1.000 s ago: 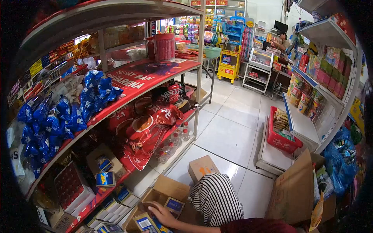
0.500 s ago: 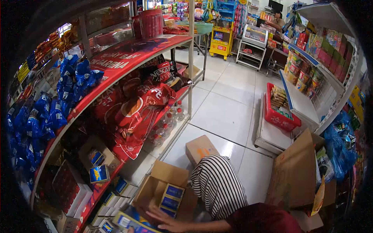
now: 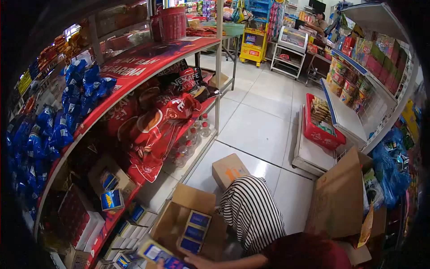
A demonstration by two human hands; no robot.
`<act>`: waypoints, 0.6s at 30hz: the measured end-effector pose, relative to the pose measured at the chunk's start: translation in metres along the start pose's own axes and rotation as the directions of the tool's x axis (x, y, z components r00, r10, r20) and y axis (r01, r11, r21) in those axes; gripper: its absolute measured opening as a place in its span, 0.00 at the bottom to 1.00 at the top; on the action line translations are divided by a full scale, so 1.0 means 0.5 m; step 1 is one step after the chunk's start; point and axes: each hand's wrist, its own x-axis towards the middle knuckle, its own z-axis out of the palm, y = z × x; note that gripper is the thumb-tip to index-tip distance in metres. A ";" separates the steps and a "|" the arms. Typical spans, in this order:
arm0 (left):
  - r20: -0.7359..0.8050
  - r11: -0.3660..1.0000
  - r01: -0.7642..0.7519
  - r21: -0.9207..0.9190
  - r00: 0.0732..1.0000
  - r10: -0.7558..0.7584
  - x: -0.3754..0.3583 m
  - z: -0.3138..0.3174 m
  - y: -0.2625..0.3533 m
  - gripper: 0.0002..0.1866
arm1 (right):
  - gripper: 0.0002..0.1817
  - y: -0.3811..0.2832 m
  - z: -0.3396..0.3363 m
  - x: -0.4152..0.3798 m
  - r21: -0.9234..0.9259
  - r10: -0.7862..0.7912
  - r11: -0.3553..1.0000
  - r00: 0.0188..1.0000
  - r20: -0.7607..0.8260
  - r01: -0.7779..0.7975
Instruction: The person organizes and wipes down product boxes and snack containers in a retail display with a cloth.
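A blue-and-yellow pack of small boxes point(image 3: 166, 258), with a white barcode label, is tilted at the bottom edge. Only a fingertip of my left hand point(image 3: 160, 263) shows, closed over the pack's near side. At its right end is my right hand point(image 3: 200, 261), its fingers against the pack and partly cut off by the frame. Just beyond stands an open cardboard box point(image 3: 193, 197) with several similar blue packs point(image 3: 195, 232) inside. My knee in striped cloth point(image 3: 253, 210) is right of that box.
A closed carton point(image 3: 229, 170) sits on the tiled floor beyond my knee. Left are red shelves with coffee bags point(image 3: 156, 130), blue sachets point(image 3: 38, 145) and bottles point(image 3: 190, 143). On the right stand a large open carton point(image 3: 336, 197) and a red basket point(image 3: 320, 134). A person point(image 3: 319, 24) is far back.
The pack has shifted right and tilted more. My right hand, spread over the pack before, has moved down and right to its end. The camera view has shifted slightly.
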 end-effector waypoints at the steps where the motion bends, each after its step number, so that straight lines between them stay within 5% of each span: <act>1: 0.054 0.994 -0.079 -0.075 0.995 0.083 0.031 -0.030 -0.003 0.28 | 0.31 -0.044 0.004 -0.017 -0.219 -0.028 0.975 0.999 0.047 0.037; 3: 0.036 0.989 -0.141 -0.042 0.989 0.143 0.047 -0.056 0.006 0.28 | 0.30 -0.083 0.007 -0.009 -0.253 -0.177 0.939 0.956 0.233 0.235; 6: 0.032 0.986 -0.168 -0.013 0.985 0.168 0.037 -0.045 0.020 0.28 | 0.30 -0.165 0.016 0.020 -0.400 -0.344 0.803 0.891 0.296 0.443; 9: 0.062 0.986 -0.166 -0.007 0.984 0.166 0.033 -0.035 0.023 0.29 | 0.31 -0.166 -0.016 0.062 -0.485 -0.457 0.743 0.879 0.136 0.462; 12: 0.099 0.986 -0.169 -0.003 0.981 0.168 0.033 -0.020 0.022 0.29 | 0.32 -0.180 -0.065 0.095 -0.398 -0.454 0.829 0.888 -0.072 0.392; 15: 0.143 0.988 -0.156 -0.004 0.977 0.155 0.028 -0.005 0.021 0.29 | 0.32 -0.125 -0.058 0.081 -0.174 -0.230 0.965 0.950 -0.211 0.195; 18: 0.176 0.991 -0.136 0.003 0.975 0.134 0.022 0.006 0.008 0.30 | 0.33 -0.128 -0.041 0.044 0.322 0.246 0.920 0.969 -0.027 -0.225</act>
